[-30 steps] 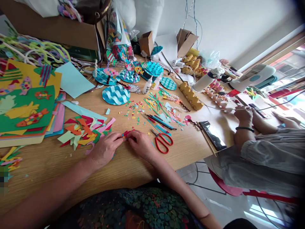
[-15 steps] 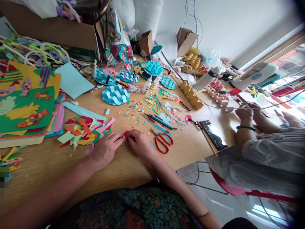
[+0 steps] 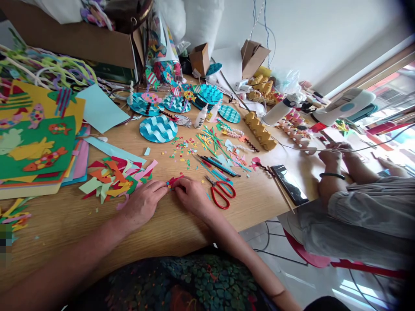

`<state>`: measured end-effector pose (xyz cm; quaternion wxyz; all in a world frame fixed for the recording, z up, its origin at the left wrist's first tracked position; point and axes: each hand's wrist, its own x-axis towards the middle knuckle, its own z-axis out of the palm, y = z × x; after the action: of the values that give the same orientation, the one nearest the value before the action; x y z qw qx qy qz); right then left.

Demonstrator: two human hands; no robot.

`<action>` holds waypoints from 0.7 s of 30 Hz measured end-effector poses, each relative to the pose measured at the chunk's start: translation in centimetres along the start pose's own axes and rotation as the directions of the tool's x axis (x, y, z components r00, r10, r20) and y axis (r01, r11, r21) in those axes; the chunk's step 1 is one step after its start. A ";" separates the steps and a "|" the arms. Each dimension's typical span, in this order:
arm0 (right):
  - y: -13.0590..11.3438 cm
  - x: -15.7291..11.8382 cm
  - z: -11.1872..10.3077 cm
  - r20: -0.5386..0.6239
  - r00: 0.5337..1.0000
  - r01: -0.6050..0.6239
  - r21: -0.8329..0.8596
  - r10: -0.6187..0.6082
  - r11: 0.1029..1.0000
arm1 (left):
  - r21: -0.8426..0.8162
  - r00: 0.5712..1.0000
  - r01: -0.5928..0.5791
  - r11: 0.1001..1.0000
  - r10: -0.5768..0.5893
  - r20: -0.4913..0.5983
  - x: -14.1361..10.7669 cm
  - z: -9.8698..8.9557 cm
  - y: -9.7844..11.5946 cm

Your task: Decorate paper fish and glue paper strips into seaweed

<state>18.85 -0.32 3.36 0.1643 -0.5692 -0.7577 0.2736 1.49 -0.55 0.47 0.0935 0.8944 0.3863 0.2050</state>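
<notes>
Between my hands, on the wooden table, lies a small red paper piece [image 3: 173,182] with coloured dots on it, probably a fish cutout; fingers cover much of it. My left hand [image 3: 146,199] pinches its left end. From the right, my right hand [image 3: 189,192] presses and grips the other end, fingers bent. Red-handled scissors [image 3: 221,193] rest just right of my right hand. A heap of coloured paper scraps [image 3: 113,177] lies beyond my left hand. Tiny paper dots [image 3: 184,149] are scattered farther off, near green and yellow paper strips [image 3: 210,140].
Blue wavy discs [image 3: 158,128] and white glue bottles [image 3: 201,115] stand farther back. Stacked coloured paper [image 3: 69,142] is at left. Pens [image 3: 217,165] and a black phone [image 3: 289,185] lie to the right. Another person's hands [image 3: 335,151] work at far right.
The view has shifted slightly. My right fingers have moved a little right, so more of the red dotted paper shows between my hands.
</notes>
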 end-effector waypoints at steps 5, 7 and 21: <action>0.1 0.0 0.1 0.001 1.000 -0.007 0.015 0.007 1.000 | 0.000 1.000 -0.013 1.000 0.013 -0.006 0.0 0.1 -0.2; 0.0 0.0 0.2 0.010 1.000 -0.011 -0.024 0.011 1.000 | -0.011 1.000 -0.018 1.000 0.018 -0.014 0.0 0.2 -0.2; 2.5 0.5 -4.7 -0.133 0.991 -0.028 -0.067 0.019 0.997 | -0.067 0.997 -0.002 0.998 -0.003 -0.071 -0.1 -0.1 -0.6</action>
<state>23.22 1.73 5.55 0.1912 -0.6002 -0.7474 0.2111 0.97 -0.24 0.38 0.1098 0.8829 0.3824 0.2494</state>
